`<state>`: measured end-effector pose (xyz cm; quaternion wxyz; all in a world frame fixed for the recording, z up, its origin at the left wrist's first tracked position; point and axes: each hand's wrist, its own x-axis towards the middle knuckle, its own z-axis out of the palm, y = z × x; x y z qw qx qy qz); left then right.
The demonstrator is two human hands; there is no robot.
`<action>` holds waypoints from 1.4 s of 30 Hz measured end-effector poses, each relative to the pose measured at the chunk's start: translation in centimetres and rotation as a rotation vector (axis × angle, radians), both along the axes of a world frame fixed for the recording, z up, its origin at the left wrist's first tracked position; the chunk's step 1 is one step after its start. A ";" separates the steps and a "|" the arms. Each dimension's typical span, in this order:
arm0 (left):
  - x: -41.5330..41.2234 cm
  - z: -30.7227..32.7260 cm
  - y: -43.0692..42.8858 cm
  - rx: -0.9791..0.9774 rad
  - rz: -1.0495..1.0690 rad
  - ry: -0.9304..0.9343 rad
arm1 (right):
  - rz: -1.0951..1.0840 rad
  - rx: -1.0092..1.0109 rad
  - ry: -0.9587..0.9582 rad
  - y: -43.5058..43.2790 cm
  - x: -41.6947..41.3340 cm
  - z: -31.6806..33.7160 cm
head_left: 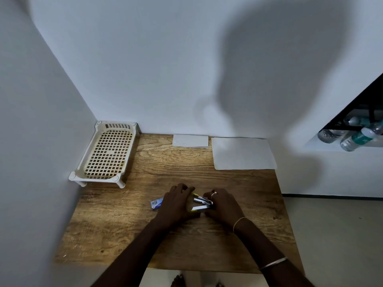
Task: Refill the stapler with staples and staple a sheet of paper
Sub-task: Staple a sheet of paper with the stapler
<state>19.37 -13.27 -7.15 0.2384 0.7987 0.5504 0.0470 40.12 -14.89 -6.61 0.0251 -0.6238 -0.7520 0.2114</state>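
A small yellow-and-silver stapler [200, 203] lies hinged open between my hands near the middle of the wooden table [145, 235]. My left hand [176, 201] grips its rear end. My right hand [222, 204] has its fingers curled on the front of the metal staple channel. A small blue staple box [156, 203] lies just left of my left hand, partly hidden by it. A white sheet of paper [243, 153] lies flat at the back right of the table.
A smaller white sheet [190, 140] lies against the back wall. A cream plastic lattice rack [107, 154] stands in the back left corner. Walls close the left and back sides. Plastic bottles [352, 134] lie on a shelf at the right.
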 end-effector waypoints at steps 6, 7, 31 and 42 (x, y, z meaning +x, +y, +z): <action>-0.3 2.3 1.9 0.047 0.081 -0.134 | -0.131 0.052 0.168 2.9 0.0 1.3; -0.4 2.5 2.7 0.056 0.079 -0.139 | -0.141 0.053 0.184 4.0 -0.2 1.7; 1.4 -3.7 16.6 0.094 0.039 0.255 | -0.025 0.165 -0.103 18.5 -3.5 -3.5; 1.3 -1.8 6.4 0.020 0.043 0.329 | 0.055 0.141 -0.098 9.2 -3.1 -3.0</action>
